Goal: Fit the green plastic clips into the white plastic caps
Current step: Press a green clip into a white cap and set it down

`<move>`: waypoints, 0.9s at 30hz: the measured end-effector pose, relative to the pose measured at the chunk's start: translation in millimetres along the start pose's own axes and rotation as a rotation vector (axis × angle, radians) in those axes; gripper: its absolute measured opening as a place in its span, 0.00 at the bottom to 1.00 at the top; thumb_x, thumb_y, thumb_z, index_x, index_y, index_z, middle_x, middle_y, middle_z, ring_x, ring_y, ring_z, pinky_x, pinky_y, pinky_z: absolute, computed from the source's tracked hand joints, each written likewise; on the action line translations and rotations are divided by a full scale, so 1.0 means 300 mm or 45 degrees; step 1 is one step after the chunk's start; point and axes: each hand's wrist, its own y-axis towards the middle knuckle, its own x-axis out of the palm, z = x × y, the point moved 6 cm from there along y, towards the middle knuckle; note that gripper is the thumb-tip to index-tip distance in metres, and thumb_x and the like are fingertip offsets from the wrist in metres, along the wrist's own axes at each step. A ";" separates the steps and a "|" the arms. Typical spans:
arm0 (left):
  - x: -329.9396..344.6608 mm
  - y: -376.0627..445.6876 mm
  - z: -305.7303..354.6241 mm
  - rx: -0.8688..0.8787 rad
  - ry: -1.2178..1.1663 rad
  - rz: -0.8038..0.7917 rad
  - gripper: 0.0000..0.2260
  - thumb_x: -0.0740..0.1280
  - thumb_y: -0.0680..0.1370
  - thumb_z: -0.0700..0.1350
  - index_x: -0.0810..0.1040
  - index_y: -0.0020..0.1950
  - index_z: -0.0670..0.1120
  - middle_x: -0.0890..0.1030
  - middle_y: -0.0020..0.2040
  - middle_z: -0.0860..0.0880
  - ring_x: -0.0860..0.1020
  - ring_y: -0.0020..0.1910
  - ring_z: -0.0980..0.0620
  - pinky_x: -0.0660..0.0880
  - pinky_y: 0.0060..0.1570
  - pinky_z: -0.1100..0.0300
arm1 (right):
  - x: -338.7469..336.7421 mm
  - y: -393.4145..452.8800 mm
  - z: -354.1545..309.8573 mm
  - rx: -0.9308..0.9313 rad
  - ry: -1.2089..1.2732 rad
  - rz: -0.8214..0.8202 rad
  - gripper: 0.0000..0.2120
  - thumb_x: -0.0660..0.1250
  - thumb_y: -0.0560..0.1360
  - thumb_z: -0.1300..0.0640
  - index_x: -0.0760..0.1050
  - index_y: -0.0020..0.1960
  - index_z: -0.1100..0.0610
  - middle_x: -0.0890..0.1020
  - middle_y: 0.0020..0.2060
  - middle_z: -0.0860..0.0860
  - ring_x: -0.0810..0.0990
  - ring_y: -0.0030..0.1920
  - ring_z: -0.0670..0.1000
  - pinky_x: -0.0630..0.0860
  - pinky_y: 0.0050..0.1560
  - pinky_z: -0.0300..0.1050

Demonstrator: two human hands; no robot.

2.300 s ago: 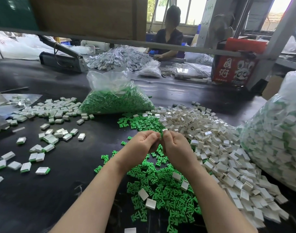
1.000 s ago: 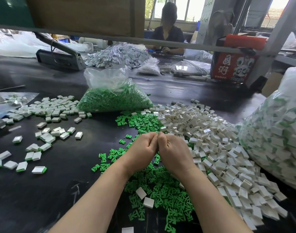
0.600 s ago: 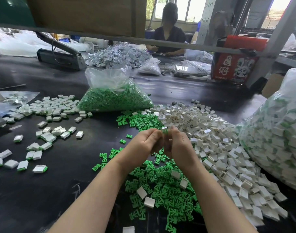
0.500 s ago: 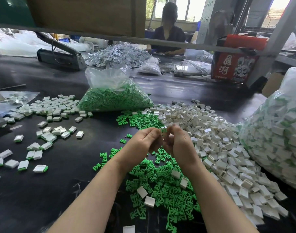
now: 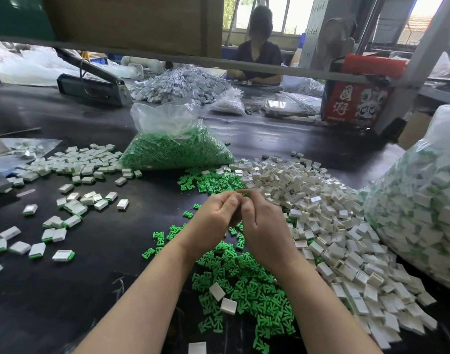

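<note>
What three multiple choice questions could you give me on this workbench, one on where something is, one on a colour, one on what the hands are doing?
1. Where is the loose white caps pile?
A. Right of the hands
B. On the far bench
C. Inside the red box

2. What colour are the clips in the open clear bag?
A. Red
B. Green
C. Yellow

3. What are the left hand and right hand doing?
A. Lying flat
B. Lifting the bag
C. Fingertips meeting, curled round a small piece

Answers: 1 A, the heap spreads rightward; 2 B, green shows through; 3 C, both hands meet above the loose green clips.
</note>
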 end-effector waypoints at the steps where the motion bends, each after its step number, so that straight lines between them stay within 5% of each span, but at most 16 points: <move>1: -0.006 0.002 -0.006 0.001 0.031 0.006 0.13 0.57 0.82 0.48 0.77 0.45 0.44 0.78 0.39 0.45 0.75 0.41 0.48 0.72 0.46 0.52 | 0.006 -0.002 -0.005 -0.012 -0.013 -0.016 0.20 0.49 0.78 0.48 0.76 0.55 0.56 0.83 0.39 0.52 0.81 0.40 0.53 0.77 0.43 0.54; 5: -0.010 0.002 -0.012 -0.005 0.145 0.004 0.14 0.55 0.85 0.41 0.76 0.44 0.48 0.81 0.33 0.57 0.78 0.35 0.60 0.74 0.39 0.65 | 0.010 -0.003 -0.002 -0.006 -0.034 -0.019 0.19 0.48 0.77 0.49 0.74 0.48 0.57 0.81 0.35 0.53 0.79 0.37 0.53 0.75 0.40 0.54; 10: -0.002 -0.002 -0.010 0.032 0.203 -0.005 0.14 0.56 0.85 0.41 0.75 0.41 0.48 0.75 0.35 0.49 0.72 0.37 0.51 0.70 0.40 0.54 | 0.016 -0.004 0.012 0.029 -0.070 -0.028 0.16 0.47 0.75 0.49 0.69 0.41 0.56 0.78 0.33 0.55 0.74 0.35 0.55 0.69 0.36 0.51; 13: -0.003 0.000 -0.024 0.011 0.108 -0.036 0.13 0.56 0.85 0.41 0.75 0.43 0.46 0.77 0.35 0.52 0.74 0.37 0.55 0.71 0.41 0.60 | 0.012 -0.001 0.018 0.024 -0.070 -0.046 0.15 0.48 0.76 0.49 0.70 0.40 0.54 0.78 0.32 0.52 0.75 0.34 0.51 0.70 0.36 0.49; 16: 0.000 0.007 -0.041 -0.030 0.071 -0.090 0.12 0.57 0.84 0.44 0.77 0.46 0.44 0.75 0.38 0.49 0.72 0.41 0.52 0.70 0.45 0.57 | -0.013 0.007 0.043 0.062 -0.015 0.010 0.18 0.50 0.81 0.48 0.70 0.35 0.49 0.76 0.28 0.46 0.74 0.31 0.43 0.66 0.31 0.37; 19: 0.002 0.006 -0.039 -0.023 0.101 -0.127 0.12 0.58 0.83 0.48 0.75 0.42 0.48 0.74 0.34 0.57 0.71 0.35 0.59 0.69 0.39 0.65 | -0.019 0.012 0.066 0.094 0.008 0.015 0.18 0.55 0.83 0.51 0.71 0.36 0.49 0.77 0.29 0.46 0.75 0.31 0.43 0.68 0.33 0.37; 27: -0.007 0.009 -0.049 -0.024 0.189 -0.111 0.13 0.58 0.78 0.54 0.69 0.39 0.48 0.67 0.30 0.58 0.64 0.32 0.57 0.63 0.34 0.64 | -0.021 0.014 0.069 0.136 0.171 -0.059 0.16 0.59 0.82 0.53 0.71 0.36 0.56 0.73 0.29 0.48 0.66 0.29 0.44 0.62 0.30 0.41</move>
